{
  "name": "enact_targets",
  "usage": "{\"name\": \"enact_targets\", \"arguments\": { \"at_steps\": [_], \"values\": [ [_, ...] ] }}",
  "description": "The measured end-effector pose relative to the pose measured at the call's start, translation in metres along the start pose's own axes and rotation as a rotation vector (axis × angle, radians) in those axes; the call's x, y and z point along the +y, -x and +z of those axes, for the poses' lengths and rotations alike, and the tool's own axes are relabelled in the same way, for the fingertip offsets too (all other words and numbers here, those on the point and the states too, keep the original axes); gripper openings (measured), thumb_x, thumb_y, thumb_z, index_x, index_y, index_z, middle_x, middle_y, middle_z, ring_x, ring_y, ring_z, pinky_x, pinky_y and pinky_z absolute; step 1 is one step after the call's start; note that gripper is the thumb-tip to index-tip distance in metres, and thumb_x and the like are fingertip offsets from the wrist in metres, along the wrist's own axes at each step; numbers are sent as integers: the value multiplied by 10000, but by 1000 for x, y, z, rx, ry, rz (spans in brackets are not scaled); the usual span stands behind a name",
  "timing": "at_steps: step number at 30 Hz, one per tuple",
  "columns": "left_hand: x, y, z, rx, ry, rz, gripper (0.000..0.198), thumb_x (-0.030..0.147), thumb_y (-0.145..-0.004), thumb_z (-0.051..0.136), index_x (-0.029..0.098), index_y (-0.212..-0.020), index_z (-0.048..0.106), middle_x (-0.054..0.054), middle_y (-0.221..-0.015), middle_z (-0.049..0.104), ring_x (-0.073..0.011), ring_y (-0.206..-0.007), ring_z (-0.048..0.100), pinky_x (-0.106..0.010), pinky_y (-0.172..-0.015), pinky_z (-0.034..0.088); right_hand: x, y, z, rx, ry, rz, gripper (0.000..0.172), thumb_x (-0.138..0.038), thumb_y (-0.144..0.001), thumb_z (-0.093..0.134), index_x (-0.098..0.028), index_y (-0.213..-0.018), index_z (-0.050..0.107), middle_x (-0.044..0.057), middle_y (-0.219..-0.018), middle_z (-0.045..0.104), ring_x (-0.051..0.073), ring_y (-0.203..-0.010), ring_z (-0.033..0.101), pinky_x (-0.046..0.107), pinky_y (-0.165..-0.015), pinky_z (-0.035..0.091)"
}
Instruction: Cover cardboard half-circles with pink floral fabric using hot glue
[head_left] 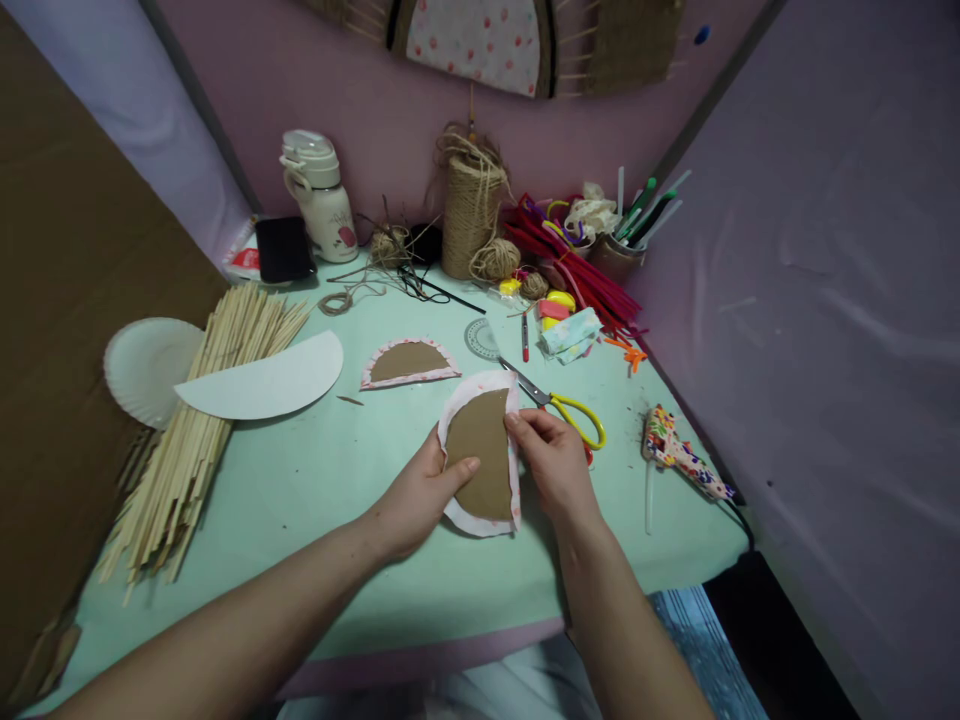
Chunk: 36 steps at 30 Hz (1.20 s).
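A brown cardboard half-circle (pixel 487 440) with a pale, pink-spotted border is held above the table, its straight side to the right. My left hand (pixel 424 490) grips it at the curved left side, thumb lying across the cardboard. At the straight edge, my right hand (pixel 551 450) pinches the border between thumb and fingers. Behind it lies a smaller cardboard half-circle (pixel 409 360) with a similar spotted border folded over its rim. Scissors with yellow handles (pixel 577 415) rest just beyond my right hand, their blades partly open.
Wooden sticks (pixel 187 440) lie at left under a white paper half-disc (pixel 262 380), beside a paper plate (pixel 146 370). A patterned glue gun (pixel 682 455) is at right. Along the back stand a bottle (pixel 322 200), twine roll (pixel 469 215) and red pipe cleaners (pixel 577 275). A protractor (pixel 481 340) lies mid-table.
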<state>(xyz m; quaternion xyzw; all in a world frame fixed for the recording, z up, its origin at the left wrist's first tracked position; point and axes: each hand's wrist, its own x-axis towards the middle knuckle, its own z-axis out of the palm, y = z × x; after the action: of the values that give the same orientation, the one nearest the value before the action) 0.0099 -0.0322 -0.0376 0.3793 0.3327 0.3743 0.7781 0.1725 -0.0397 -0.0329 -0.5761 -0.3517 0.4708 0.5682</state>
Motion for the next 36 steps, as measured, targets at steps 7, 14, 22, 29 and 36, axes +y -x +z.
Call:
{"name": "enact_targets", "arguments": {
  "at_steps": [7, 14, 22, 29, 36],
  "values": [
    [13, -1, 5, 80, 97, 27, 636, 286, -764, 739, 208, -1335, 470, -121, -1313, 611, -303, -1209, 560, -485, -1048, 420, 0, 3, 2, -97, -42, 40, 274, -430, -787, 678, -200, -917, 749, 24, -780, 721, 187, -746, 637, 281, -665, 484],
    [17, -3, 6, 105, 102, 55, 694, 277, -756, 746, 243, -1382, 447, -100, -1304, 627, -284, -1218, 564, -487, -1087, 389, 1, 3, 5, -77, 40, -17, 272, -454, -749, 725, -208, -860, 757, 29, -815, 740, 196, -779, 652, 293, -709, 495],
    [25, -9, -2, 169, 146, 156, 689, 273, -773, 737, 258, -1399, 449, -98, -1330, 618, -278, -1213, 573, -482, -1088, 390, 4, 4, 7, -169, 33, 78, 489, -633, -859, 508, -196, -804, 721, 22, -710, 679, 167, -642, 584, 275, -625, 441],
    [19, -5, 8, 162, 159, 137, 729, 242, -771, 729, 277, -1422, 404, -83, -1358, 598, -261, -1224, 562, -458, -1081, 400, 5, 6, 10, -87, 252, -71, 365, -505, -823, 623, -192, -642, 581, -48, -537, 462, 110, -527, 386, 240, -504, 307],
    [22, -6, 3, 146, 202, 150, 678, 227, -813, 694, 277, -1424, 404, -86, -1376, 583, -256, -1234, 554, -456, -1080, 403, 2, 8, 10, -106, 200, -38, 457, -567, -892, 481, -189, -665, 601, -22, -585, 511, 135, -584, 450, 252, -561, 359]
  ]
}}
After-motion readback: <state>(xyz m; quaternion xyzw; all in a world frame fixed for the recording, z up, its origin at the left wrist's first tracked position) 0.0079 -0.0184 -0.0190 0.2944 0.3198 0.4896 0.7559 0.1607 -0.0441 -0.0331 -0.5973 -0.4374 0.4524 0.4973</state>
